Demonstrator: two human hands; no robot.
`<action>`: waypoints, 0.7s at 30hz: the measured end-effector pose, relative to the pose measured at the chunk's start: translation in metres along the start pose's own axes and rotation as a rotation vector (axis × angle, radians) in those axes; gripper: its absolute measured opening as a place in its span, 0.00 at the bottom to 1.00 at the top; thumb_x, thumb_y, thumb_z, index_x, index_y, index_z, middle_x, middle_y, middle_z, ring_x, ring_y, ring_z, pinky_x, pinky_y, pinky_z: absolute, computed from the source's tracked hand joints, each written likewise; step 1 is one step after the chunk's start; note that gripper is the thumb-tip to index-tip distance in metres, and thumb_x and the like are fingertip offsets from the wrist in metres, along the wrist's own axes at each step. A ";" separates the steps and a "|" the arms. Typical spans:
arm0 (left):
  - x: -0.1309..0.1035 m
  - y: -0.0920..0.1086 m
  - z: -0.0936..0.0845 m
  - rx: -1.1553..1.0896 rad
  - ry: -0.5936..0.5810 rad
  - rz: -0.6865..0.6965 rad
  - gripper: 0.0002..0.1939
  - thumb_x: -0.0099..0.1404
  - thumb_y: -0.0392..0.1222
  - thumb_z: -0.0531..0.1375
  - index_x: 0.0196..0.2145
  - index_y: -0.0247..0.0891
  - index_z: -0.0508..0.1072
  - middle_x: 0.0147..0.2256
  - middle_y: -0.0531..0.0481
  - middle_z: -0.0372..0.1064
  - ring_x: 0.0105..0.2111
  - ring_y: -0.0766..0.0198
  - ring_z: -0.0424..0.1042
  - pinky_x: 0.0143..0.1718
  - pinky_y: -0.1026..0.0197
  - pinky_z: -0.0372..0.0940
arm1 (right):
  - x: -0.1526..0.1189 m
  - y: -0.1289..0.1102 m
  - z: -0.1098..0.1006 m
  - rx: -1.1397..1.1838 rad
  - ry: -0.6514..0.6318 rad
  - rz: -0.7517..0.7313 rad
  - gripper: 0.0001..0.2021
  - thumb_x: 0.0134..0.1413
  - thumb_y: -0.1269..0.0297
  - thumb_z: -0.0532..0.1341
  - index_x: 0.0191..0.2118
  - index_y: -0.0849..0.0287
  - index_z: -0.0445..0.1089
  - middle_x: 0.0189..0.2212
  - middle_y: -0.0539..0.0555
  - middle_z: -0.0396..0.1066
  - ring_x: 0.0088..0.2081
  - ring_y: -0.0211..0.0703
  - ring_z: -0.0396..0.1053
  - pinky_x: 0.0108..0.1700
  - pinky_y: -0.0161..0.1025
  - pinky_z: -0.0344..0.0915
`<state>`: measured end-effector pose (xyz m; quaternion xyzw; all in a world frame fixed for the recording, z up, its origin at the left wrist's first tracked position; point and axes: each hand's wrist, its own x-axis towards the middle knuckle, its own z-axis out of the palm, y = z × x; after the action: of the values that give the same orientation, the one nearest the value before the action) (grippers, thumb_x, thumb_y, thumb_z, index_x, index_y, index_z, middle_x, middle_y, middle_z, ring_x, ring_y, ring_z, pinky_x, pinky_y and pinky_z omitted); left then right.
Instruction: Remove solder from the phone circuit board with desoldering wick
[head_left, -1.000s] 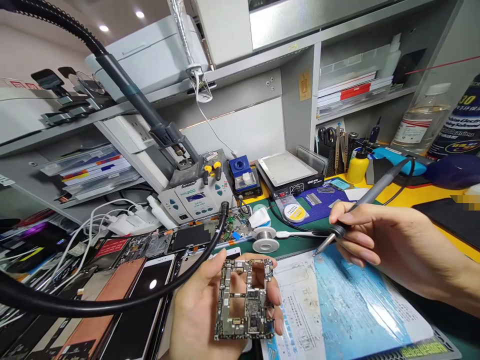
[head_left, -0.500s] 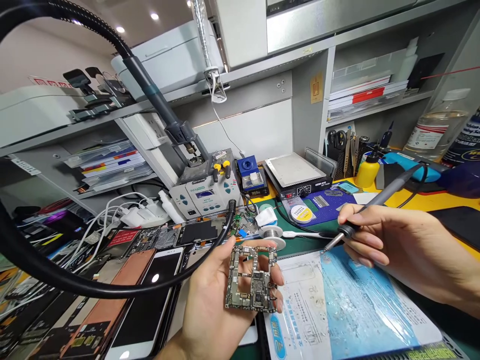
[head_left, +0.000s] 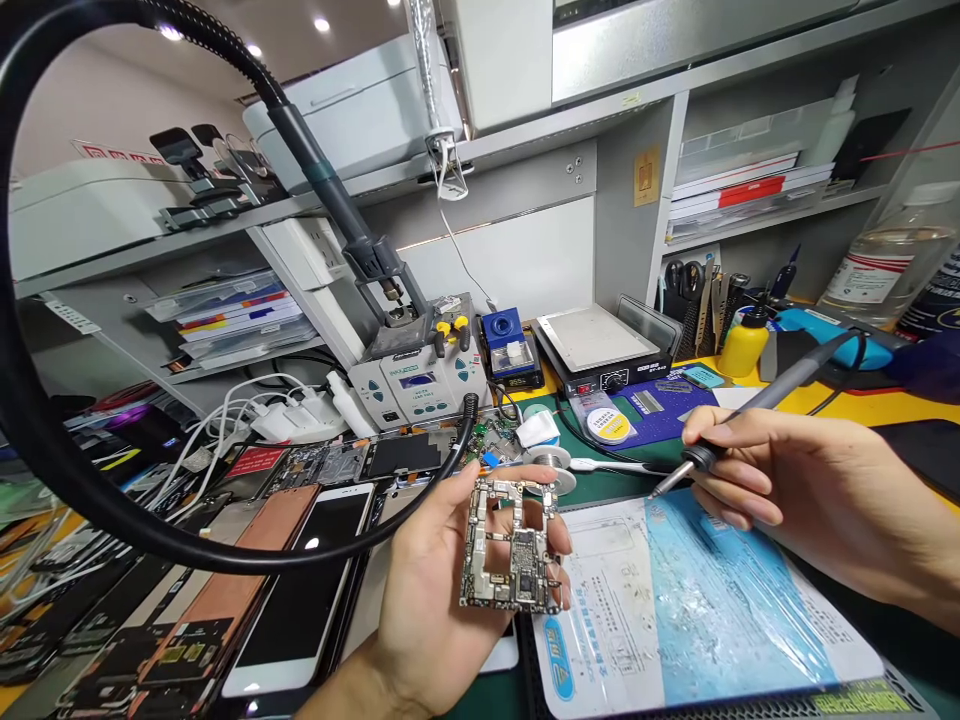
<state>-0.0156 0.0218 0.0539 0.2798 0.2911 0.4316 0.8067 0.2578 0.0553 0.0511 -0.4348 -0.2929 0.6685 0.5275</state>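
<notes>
My left hand grips a small phone circuit board by its edges, with the chip side facing up toward me. The board has cut-out openings through which my fingers show. In my right hand is a soldering iron, held like a pen, its metal tip pointing down and left. The tip hovers over or near the upper edge of a plastic-covered blue and white sheet, apart from the board. Whether it touches the sheet I cannot tell. Just behind the board stands a spool of solder wire.
A hot-air station stands behind, its thick black hose looping across the left side. Phones, including a white-framed one, lie at left. A heating plate, yellow bottle and clear liquid bottle are at the back right.
The view has shifted slightly, so the background sits a little further right. My left hand and the board appear slightly higher and further right; both grips are the same.
</notes>
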 end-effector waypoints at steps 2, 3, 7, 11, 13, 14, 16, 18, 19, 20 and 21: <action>0.000 0.000 -0.001 0.004 -0.002 0.003 0.30 0.72 0.60 0.54 0.50 0.30 0.81 0.34 0.38 0.78 0.30 0.52 0.77 0.37 0.52 0.69 | 0.001 0.001 0.000 0.002 0.000 -0.001 0.09 0.37 0.62 0.75 0.26 0.59 0.78 0.13 0.46 0.55 0.14 0.34 0.55 0.18 0.36 0.61; 0.001 -0.001 -0.001 0.005 -0.002 0.004 0.30 0.72 0.60 0.55 0.50 0.30 0.81 0.34 0.38 0.78 0.30 0.51 0.78 0.37 0.52 0.69 | 0.001 0.001 0.000 0.002 0.002 0.000 0.09 0.38 0.62 0.75 0.26 0.59 0.78 0.12 0.46 0.55 0.14 0.34 0.55 0.18 0.36 0.61; 0.001 -0.001 -0.002 0.006 -0.005 0.007 0.31 0.71 0.61 0.56 0.49 0.29 0.81 0.34 0.38 0.79 0.30 0.50 0.78 0.37 0.52 0.69 | 0.001 0.001 0.000 0.002 0.005 0.002 0.09 0.37 0.62 0.75 0.25 0.59 0.78 0.12 0.46 0.54 0.14 0.33 0.54 0.18 0.36 0.61; 0.000 -0.002 -0.002 0.012 -0.007 0.006 0.30 0.69 0.60 0.59 0.49 0.29 0.81 0.33 0.38 0.79 0.29 0.49 0.79 0.37 0.52 0.69 | 0.001 0.000 0.000 0.000 0.016 0.003 0.09 0.37 0.62 0.75 0.26 0.59 0.78 0.12 0.46 0.54 0.14 0.34 0.54 0.17 0.36 0.60; 0.000 -0.002 -0.002 0.012 -0.006 0.007 0.29 0.68 0.60 0.60 0.49 0.29 0.81 0.33 0.38 0.79 0.29 0.49 0.79 0.37 0.52 0.69 | 0.001 0.000 0.001 -0.001 0.019 0.005 0.10 0.36 0.62 0.76 0.26 0.59 0.79 0.12 0.46 0.54 0.14 0.33 0.54 0.17 0.36 0.60; 0.000 -0.002 -0.002 0.011 -0.003 0.008 0.29 0.67 0.60 0.61 0.49 0.29 0.81 0.33 0.38 0.79 0.29 0.49 0.79 0.37 0.52 0.69 | 0.001 0.000 0.001 -0.002 0.019 0.006 0.10 0.36 0.62 0.76 0.26 0.59 0.79 0.12 0.46 0.54 0.14 0.33 0.54 0.17 0.36 0.60; 0.000 -0.001 -0.002 0.008 0.005 0.008 0.29 0.67 0.60 0.61 0.48 0.29 0.82 0.33 0.39 0.79 0.29 0.50 0.79 0.37 0.52 0.69 | 0.001 0.000 0.000 -0.004 0.019 0.009 0.10 0.36 0.62 0.76 0.26 0.59 0.78 0.12 0.45 0.54 0.14 0.33 0.54 0.17 0.36 0.60; 0.001 0.000 -0.002 0.008 0.012 0.006 0.29 0.67 0.60 0.61 0.49 0.29 0.81 0.33 0.39 0.79 0.29 0.50 0.78 0.37 0.52 0.69 | 0.001 0.000 -0.001 -0.005 0.014 0.012 0.10 0.37 0.62 0.75 0.26 0.59 0.78 0.12 0.45 0.54 0.14 0.33 0.54 0.18 0.36 0.61; 0.000 0.000 -0.001 0.009 0.016 0.004 0.29 0.68 0.60 0.60 0.49 0.29 0.81 0.33 0.39 0.79 0.30 0.50 0.78 0.37 0.52 0.69 | 0.000 0.000 -0.001 -0.005 0.013 0.012 0.10 0.37 0.62 0.75 0.27 0.59 0.78 0.12 0.45 0.54 0.14 0.33 0.54 0.18 0.36 0.61; 0.000 0.000 -0.001 0.011 0.017 0.003 0.29 0.68 0.60 0.60 0.49 0.29 0.81 0.33 0.39 0.79 0.30 0.50 0.79 0.37 0.52 0.69 | 0.000 0.000 -0.002 -0.004 0.009 0.013 0.09 0.38 0.62 0.75 0.27 0.58 0.78 0.12 0.45 0.55 0.14 0.34 0.54 0.18 0.36 0.61; 0.000 0.000 -0.001 0.013 0.017 0.000 0.30 0.68 0.60 0.60 0.49 0.28 0.81 0.33 0.39 0.79 0.30 0.49 0.79 0.37 0.52 0.69 | 0.000 0.000 -0.002 -0.004 0.008 0.015 0.09 0.38 0.62 0.75 0.27 0.58 0.78 0.12 0.45 0.55 0.14 0.34 0.54 0.19 0.36 0.61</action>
<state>-0.0161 0.0220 0.0529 0.2817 0.3007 0.4321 0.8022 0.2594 0.0549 0.0509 -0.4405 -0.2888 0.6702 0.5229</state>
